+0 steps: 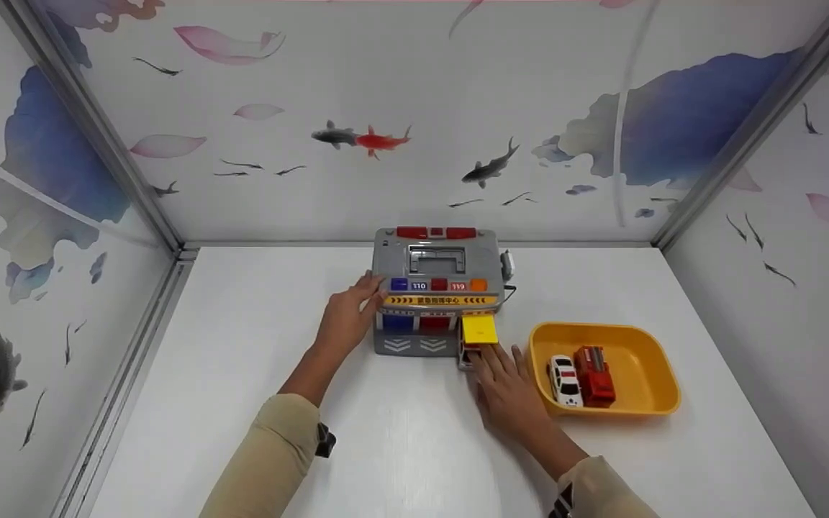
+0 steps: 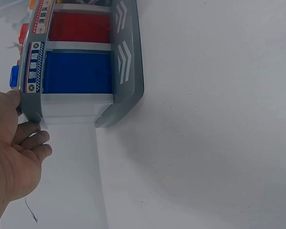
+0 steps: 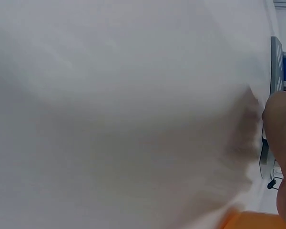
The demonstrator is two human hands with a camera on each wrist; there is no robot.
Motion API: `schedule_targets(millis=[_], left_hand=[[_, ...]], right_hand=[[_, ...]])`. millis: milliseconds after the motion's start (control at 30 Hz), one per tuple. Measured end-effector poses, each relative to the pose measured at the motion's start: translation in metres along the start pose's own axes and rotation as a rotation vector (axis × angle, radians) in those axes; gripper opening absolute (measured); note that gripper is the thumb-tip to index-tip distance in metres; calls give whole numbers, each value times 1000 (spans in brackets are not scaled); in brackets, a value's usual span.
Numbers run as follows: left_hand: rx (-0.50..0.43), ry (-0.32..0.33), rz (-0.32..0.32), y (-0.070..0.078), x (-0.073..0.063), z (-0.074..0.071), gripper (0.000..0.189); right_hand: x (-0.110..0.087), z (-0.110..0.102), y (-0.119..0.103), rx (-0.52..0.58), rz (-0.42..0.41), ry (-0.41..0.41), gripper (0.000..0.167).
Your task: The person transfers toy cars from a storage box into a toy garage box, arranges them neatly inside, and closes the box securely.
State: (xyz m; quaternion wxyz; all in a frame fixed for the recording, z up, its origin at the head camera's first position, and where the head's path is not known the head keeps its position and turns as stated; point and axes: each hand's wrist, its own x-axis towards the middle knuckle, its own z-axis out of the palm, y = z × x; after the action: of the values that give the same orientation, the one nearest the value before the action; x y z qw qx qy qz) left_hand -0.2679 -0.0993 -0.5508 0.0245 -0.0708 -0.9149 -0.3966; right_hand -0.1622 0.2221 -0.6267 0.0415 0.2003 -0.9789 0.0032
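Note:
A grey toy garage (image 1: 437, 262) with a carry handle stands against the back wall. Blue and red doors (image 2: 78, 71) close two of its bays. At the right bay, a yellow door (image 1: 480, 330) is swung up and outward. My left hand (image 1: 346, 316) grips the garage's left edge, thumb at the front and fingers curled round the side. Below the yellow door, a small whitish toy vehicle (image 1: 465, 357) sits at the bay opening, partly hidden. My right hand (image 1: 506, 392) reaches there with fingers extended, fingertips right at the vehicle.
To the right is a yellow tray (image 1: 645, 367) holding a white toy police car (image 1: 565, 381) and a red toy fire truck (image 1: 595, 375). On the garage's right side hangs a small grey piece (image 1: 507, 265) with a black cord. Printed panels wall the white table (image 1: 256, 288).

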Motion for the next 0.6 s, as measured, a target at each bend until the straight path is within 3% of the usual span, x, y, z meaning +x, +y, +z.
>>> schedule_targets(millis=[433,600], left_hand=[[7,-6,-10,3,-1,-1,54],[3,-3,2,2,0,-1,53]], right_hand=[[-1,2,1,43,1,18,64],[0,-2,-2,68,34,-17,77]])
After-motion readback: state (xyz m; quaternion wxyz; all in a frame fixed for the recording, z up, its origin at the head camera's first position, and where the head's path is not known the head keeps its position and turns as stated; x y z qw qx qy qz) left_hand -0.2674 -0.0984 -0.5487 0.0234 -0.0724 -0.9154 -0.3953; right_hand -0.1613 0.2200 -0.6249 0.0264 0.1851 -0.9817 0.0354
